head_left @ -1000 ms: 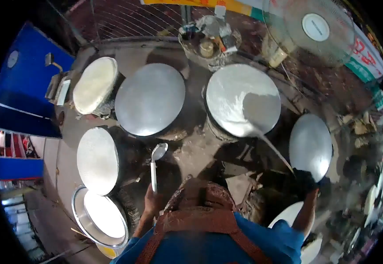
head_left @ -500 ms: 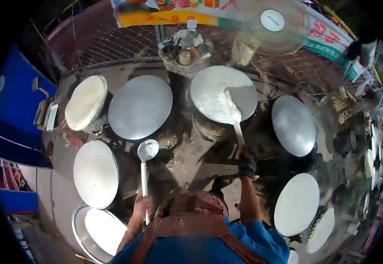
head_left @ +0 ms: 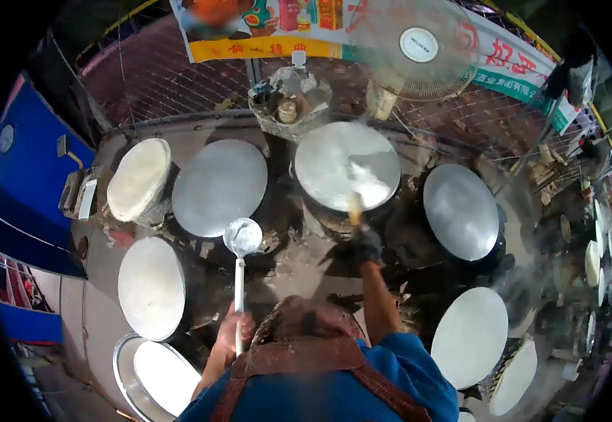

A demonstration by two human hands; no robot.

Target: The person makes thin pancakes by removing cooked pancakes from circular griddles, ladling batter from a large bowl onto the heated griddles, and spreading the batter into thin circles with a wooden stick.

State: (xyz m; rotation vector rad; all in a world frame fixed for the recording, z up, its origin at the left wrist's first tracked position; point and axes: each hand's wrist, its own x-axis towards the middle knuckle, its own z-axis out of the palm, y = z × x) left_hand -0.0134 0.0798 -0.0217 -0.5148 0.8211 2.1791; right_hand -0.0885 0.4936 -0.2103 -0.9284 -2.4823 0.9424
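Central pan (head_left: 323, 158): white layer over most of its surface; a grey patch at the right, shadow or bare metal, cannot be told. The left pan (head_left: 152, 288) and lower right pan (head_left: 470, 337) appear fully coated; the grey pan (head_left: 221, 186) and far right pan (head_left: 461, 211) appear uncoated. Right hand (head_left: 367, 245), gloved: fingers closed round the handle of a spatula (head_left: 355, 207), its head blurred over the central pan. Left hand (head_left: 234, 332): fingers wrapped round a ladle (head_left: 242, 237), bowl uppermost. Against one second ago, the right hand has moved leftward, away from the far right pan.
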